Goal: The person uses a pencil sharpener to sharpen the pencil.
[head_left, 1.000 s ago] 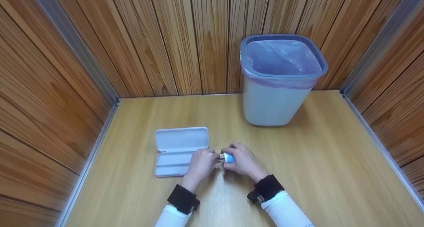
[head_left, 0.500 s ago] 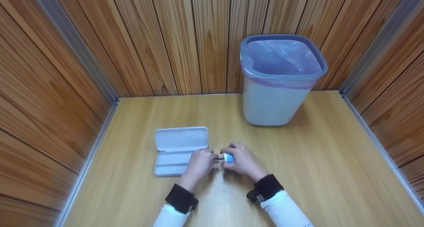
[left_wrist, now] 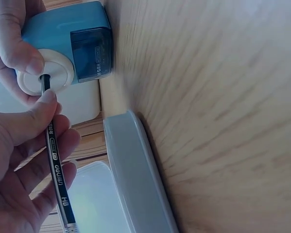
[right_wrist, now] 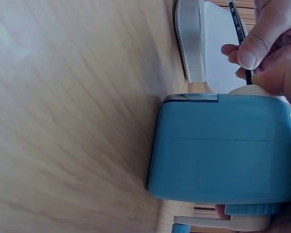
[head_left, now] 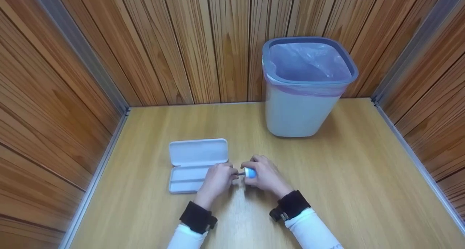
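Note:
My left hand (head_left: 217, 177) pinches a dark HB pencil (left_wrist: 57, 170) between thumb and fingertips, well along its shaft. The pencil's front end sits in the hole of a white disc (left_wrist: 60, 65) on a blue crank pencil sharpener (right_wrist: 223, 145). My right hand (head_left: 267, 175) grips the sharpener from behind and above, its thumb on the white disc. In the right wrist view, the sharpener's pale crank arm (right_wrist: 203, 222) with a blue knob shows at the end away from the pencil. A dark see-through shavings drawer (left_wrist: 93, 53) shows in the left wrist view.
An open white pencil case (head_left: 198, 152) lies just left of my left hand, which hides part of its right end. A lined waste bin (head_left: 299, 113) stands at the back right, near the wood-panelled wall (head_left: 229, 45). Panels also rise on both sides.
My left hand has shifted slightly left, and a little more of the pencil shows between the hands. The right hand and sharpener stay almost where they were.

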`<state>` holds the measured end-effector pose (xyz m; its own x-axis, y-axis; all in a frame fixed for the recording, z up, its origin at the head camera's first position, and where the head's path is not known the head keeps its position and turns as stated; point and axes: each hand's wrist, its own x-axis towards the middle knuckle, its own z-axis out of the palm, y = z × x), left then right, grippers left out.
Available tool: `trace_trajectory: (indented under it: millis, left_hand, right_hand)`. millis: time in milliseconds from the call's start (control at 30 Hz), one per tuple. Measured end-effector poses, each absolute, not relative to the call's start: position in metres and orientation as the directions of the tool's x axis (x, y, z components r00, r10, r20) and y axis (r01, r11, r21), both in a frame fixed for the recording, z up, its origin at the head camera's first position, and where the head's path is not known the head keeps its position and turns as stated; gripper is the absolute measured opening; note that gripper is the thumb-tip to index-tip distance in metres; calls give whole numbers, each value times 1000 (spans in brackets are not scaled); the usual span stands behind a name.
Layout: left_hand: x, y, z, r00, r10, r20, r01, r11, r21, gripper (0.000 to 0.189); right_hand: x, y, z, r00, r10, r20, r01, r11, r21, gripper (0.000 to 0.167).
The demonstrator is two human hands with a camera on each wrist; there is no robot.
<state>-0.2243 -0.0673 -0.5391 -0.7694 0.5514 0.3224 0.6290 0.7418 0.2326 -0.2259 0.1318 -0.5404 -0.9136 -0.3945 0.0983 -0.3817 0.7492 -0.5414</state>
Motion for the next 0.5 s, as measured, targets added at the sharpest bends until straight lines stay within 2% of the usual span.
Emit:
trace_trajectory:
  millis: [333,500]
  left_hand:
    - [-222,-70,-537,-794,537,283,605,743,287,4]
    - [-221,-71,-537,-793,544,275,607,747,271,5]
  right_hand:
    - [-227,131,-539,-918,-391,67,-361,751,-553,42]
    - [-227,132,-539,-917,-392,70,-364,753,-549,42]
